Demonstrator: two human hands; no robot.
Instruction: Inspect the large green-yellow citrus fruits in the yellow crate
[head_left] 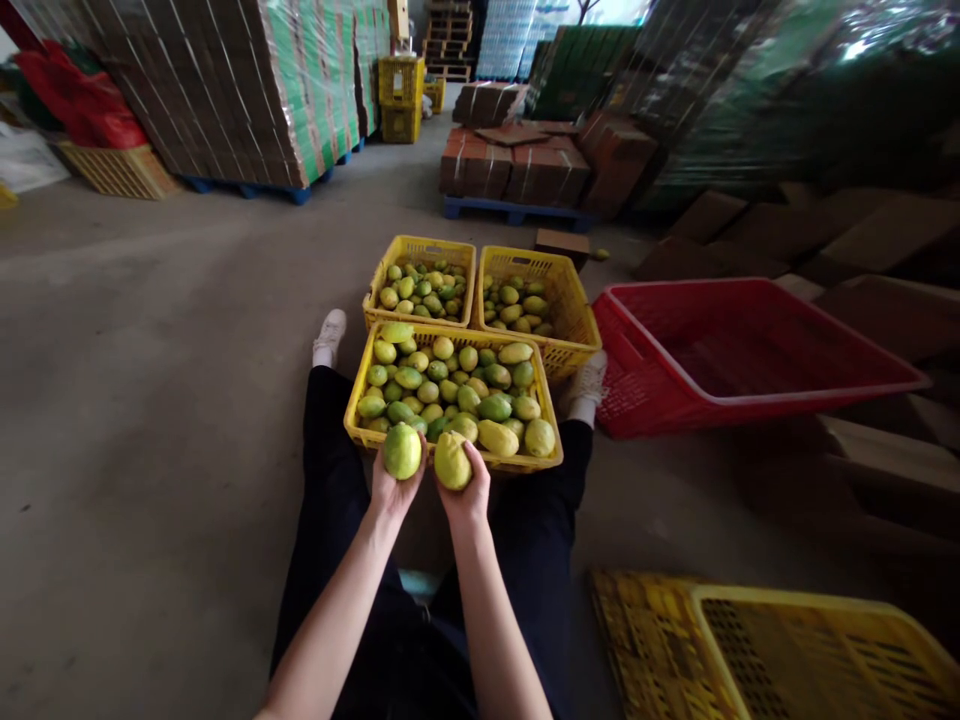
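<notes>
left hand [391,490]: fingers clasped round greenish lemon-like fruit [402,451] | right hand [469,496]: fingers clasped round yellower lemon-like fruit [452,461] | both fruits: side by side, at near rim of fruit-filled yellow plastic crate [527,463]

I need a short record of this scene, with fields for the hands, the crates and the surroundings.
Left hand: holds a green-yellow fruit
Right hand: holds a yellower fruit
Front crate: yellow, holds many green and yellow fruits
Back-left crate: yellow, also holds fruits
Back-right crate: yellow, also holds fruits
Right side: red crate
Background: strapped cartons on a blue pallet
</notes>
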